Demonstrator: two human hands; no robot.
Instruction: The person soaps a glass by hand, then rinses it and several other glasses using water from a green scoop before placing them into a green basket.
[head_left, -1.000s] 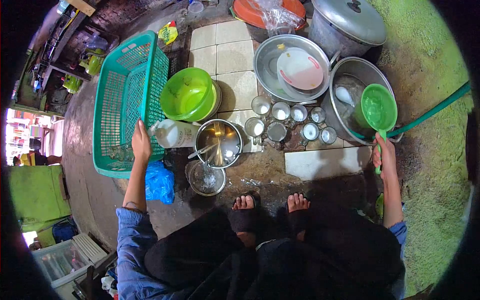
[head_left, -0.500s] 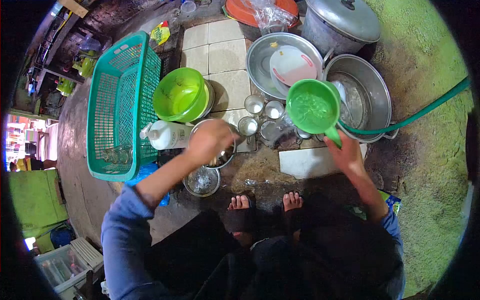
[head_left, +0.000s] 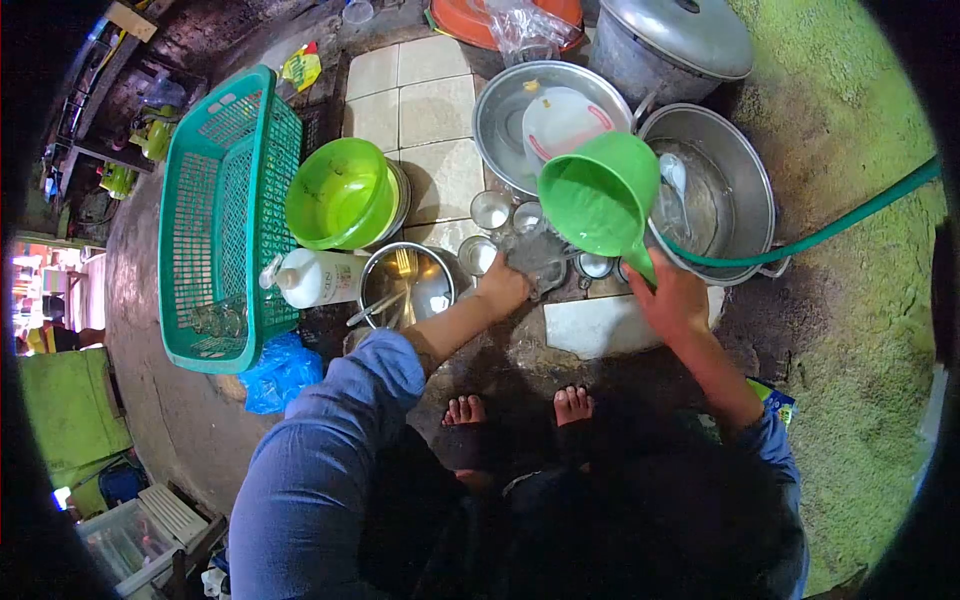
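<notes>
My right hand (head_left: pixel 672 308) grips the handle of a green plastic water dipper (head_left: pixel 598 200). The dipper is tilted to the left, with its mouth above the cluster of glasses and water inside. Below its rim, my left hand (head_left: pixel 503 288) has its fingers closed at the near side of a clear glass (head_left: pixel 540 262); blur and the hand hide part of it. Around it stand several drinking glasses, including a glass (head_left: pixel 490 210) and another glass (head_left: pixel 477 254). A steel bowl (head_left: pixel 447 290) with spoons and forks sits beside my left forearm.
A green hose (head_left: pixel 850 232) runs into a metal pot (head_left: pixel 765 190) at right. A basin (head_left: pixel 480 130) holds plates. At left are a teal basket (head_left: pixel 262 200), a lime bowl (head_left: pixel 300 205), a white pump bottle (head_left: pixel 318 278) and a blue plastic bag (head_left: pixel 285 373).
My left hand has moved right, from above the steel bowl to the glasses. The dipper, level before, has tipped leftward. The small dish near the bowl is now hidden behind my left arm.
</notes>
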